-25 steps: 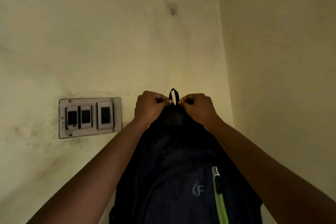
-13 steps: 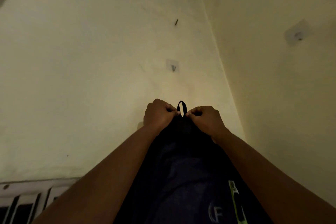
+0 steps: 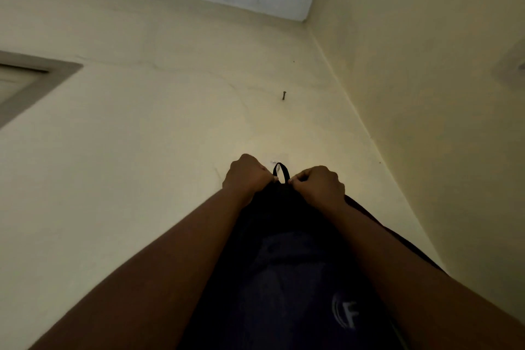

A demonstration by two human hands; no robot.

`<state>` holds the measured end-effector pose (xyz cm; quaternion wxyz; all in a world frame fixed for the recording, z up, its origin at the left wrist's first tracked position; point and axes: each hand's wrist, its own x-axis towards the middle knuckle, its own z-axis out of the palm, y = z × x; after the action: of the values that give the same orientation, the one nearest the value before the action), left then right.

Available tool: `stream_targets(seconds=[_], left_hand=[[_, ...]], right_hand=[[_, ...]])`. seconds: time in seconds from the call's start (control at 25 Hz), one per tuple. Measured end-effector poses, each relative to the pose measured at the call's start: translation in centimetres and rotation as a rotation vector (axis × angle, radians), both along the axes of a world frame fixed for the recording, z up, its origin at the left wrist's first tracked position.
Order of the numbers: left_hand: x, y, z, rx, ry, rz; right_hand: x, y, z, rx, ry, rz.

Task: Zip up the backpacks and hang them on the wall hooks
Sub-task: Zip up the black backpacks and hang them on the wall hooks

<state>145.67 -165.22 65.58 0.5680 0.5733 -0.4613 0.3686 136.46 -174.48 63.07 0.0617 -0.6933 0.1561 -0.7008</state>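
A dark backpack [image 3: 289, 278] with a pale "F" logo hangs between my forearms, held up against the wall. My left hand [image 3: 245, 176] and my right hand [image 3: 318, 186] each pinch the bag's top on either side of its small black hanging loop [image 3: 281, 172]. The loop stands upright right at a small adhesive wall hook [image 3: 277, 162], whose metal tip shows at the loop's opening. Whether the loop sits on the hook I cannot tell. Both hands have curled fingers.
A bare nail [image 3: 283, 95] sticks out of the wall above the hook. A second adhesive hook plate [image 3: 511, 65] is on the right wall. The room corner [image 3: 341, 88] runs up to the ceiling. A grey frame [image 3: 34, 77] shows at the left edge.
Both hands have lifted the backpack up the wall, from the switch plate's height to the hook. The view tilted upward, so the switches dropped out of sight and the ceiling appeared.
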Motion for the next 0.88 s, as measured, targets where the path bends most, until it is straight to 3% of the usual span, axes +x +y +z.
stream_targets(seconds=[0.28,0.88], left_hand=[[-1.1,-0.4,3.4,0.018,0.065,0.149],[-0.7,0.7,0.6,0.067,0.119,0.069]], right_hand=[[0.6,-1.1,3.2,0.124,-0.041,0.124],[0.5,0.2,0.8,0.175,0.018,0.157]])
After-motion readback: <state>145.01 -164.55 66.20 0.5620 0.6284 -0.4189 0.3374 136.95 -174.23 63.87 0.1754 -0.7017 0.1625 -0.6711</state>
